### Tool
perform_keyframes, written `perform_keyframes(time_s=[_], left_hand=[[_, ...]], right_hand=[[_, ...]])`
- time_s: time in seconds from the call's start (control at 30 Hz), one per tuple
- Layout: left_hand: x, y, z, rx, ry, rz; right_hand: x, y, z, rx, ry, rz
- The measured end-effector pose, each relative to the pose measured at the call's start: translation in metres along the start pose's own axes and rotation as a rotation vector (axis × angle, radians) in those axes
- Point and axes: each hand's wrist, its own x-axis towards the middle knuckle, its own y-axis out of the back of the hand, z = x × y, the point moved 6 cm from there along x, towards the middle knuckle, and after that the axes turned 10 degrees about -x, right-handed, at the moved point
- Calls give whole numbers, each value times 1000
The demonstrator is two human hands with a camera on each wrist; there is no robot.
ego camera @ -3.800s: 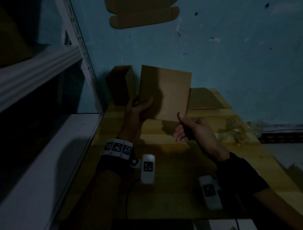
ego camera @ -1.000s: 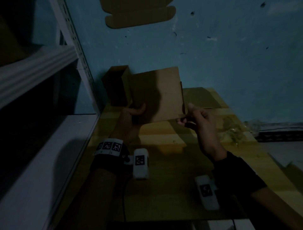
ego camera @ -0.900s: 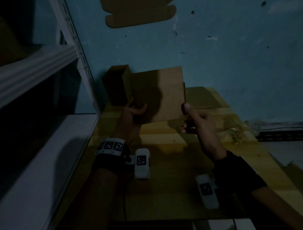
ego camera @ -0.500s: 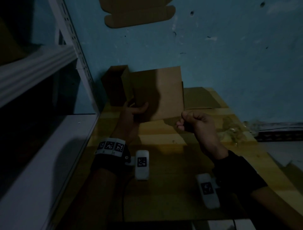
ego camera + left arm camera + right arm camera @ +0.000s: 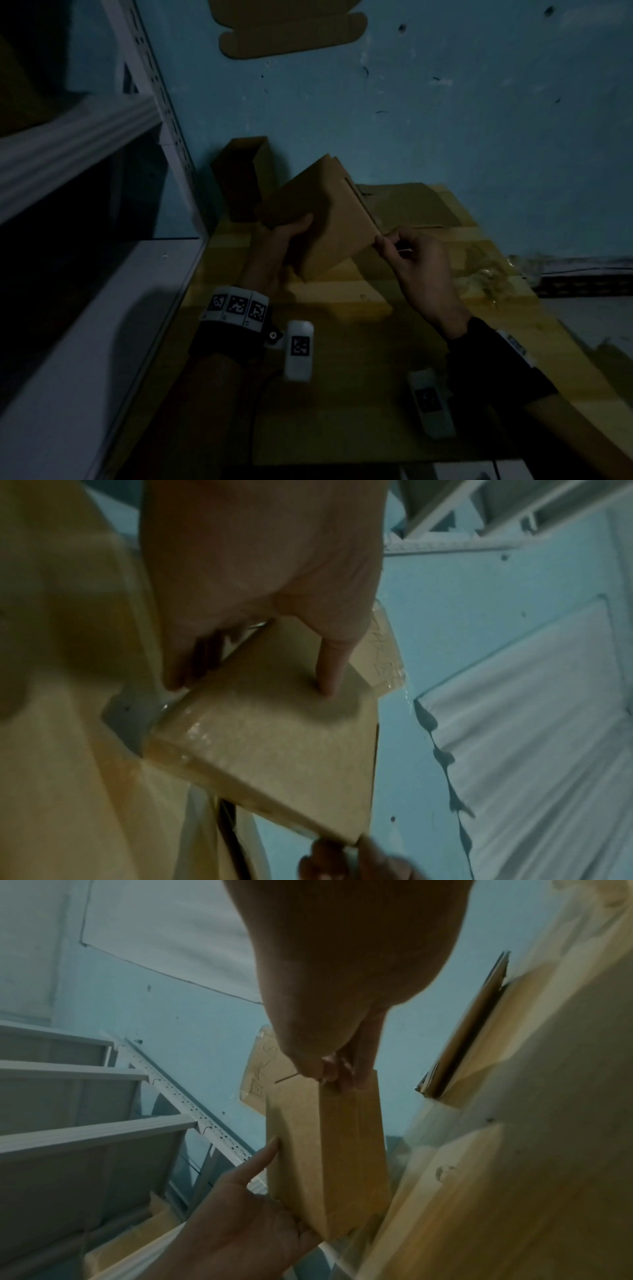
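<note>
Fingers (image 5: 394,241) gripping tilted box (image 5: 325,219) — plain brown cardboard

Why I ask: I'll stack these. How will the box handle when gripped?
Probably light: the left hand holds the box up by one end, the right hand only pinching a corner. Likely stiff: its faces look flat, edges crisp. Perhaps slick at the shiny patch.

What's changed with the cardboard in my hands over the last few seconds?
The cardboard box faced you upright; now it is tilted, top leaning left, with a narrow side showing. The right hand has shifted to pinch its lower right corner. The left hand still grips its left side; the open box behind and the flat cardboard have not moved.
</note>
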Motion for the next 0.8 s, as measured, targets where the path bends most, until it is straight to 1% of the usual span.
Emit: perform_keyframes(time_s=[0.07, 0.13, 0.23, 0.27, 0.3, 0.37, 0.47, 0.5, 0.57, 0.6, 0.63, 0.67, 0.7, 0.77, 0.8], left_hand=[[4, 5, -1, -25, 3, 75], [10, 10, -6, -32, 41, 116], [25, 22, -15, 20, 88, 201], [38, 31, -22, 40, 82, 220], [43, 34, -24, 50, 86, 222], [30, 23, -19, 53, 121, 189], [15, 17, -6, 93, 83, 195], [17, 18, -6, 107, 93, 195], [28, 23, -12, 126, 117, 153], [48, 36, -24, 131, 119, 145], [46, 37, -24, 141, 127, 145], [29, 29, -16, 141, 138, 155], [9, 17, -3, 143, 116, 157], [-5, 14, 7, 164, 55, 210], [-2, 16, 7, 172, 40, 219]], right_hand=[[0, 1, -8, -62, 113, 17], [0, 1, -14, -122, 202, 21], [-2, 0, -22, -194, 338, 11], [-3, 0, -26, -215, 382, 5], [-5, -1, -30, -234, 418, -2], [-7, 0, -36, -271, 471, -10], [-9, -2, -44, -334, 556, -20], [-10, -3, -46, -348, 579, -25], [-10, -4, -47, -353, 595, -23], [-10, -4, -46, -344, 589, -23], [-9, -5, -45, -329, 578, -29], [-9, -5, -44, -309, 566, -37], [-8, -6, -42, -283, 554, -45], [-7, -8, -39, -223, 529, -60], [-7, -8, -37, -195, 512, -67]])
